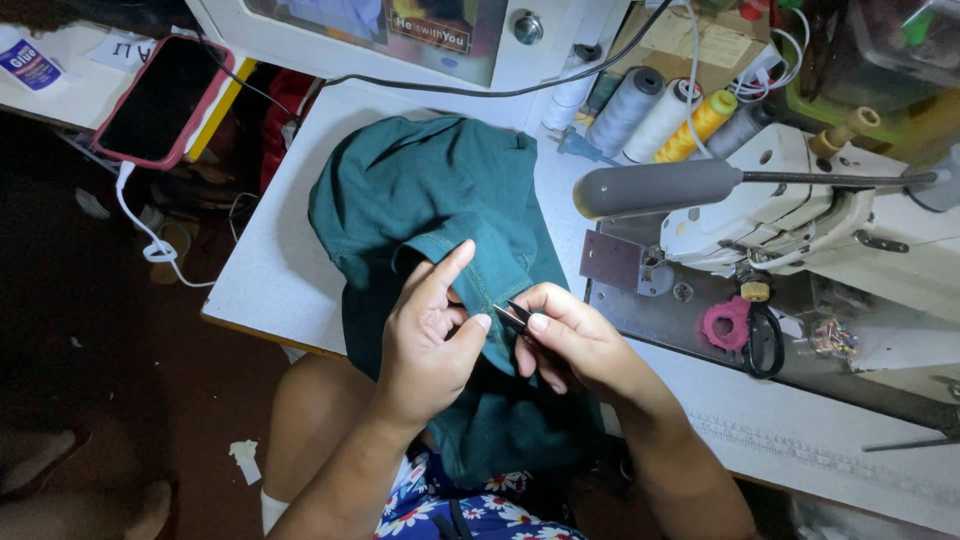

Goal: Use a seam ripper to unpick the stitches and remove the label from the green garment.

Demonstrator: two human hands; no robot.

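Your left hand pinches a stitched fold of the teal garment between thumb and curled fingers, the index finger pointing up along the seam. Your right hand closes its fingers around small thread snips, their dark blades touching the fold just beside your left thumb. The garment drapes from the white table into your lap, left of the sewing machine and thread cones.

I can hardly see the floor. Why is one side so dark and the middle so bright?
Head view: light falls on the white table, the green cloth and both hands, left hand, right hand; the floor at left lies in deep shadow; the sewing machine looks pale with glare.
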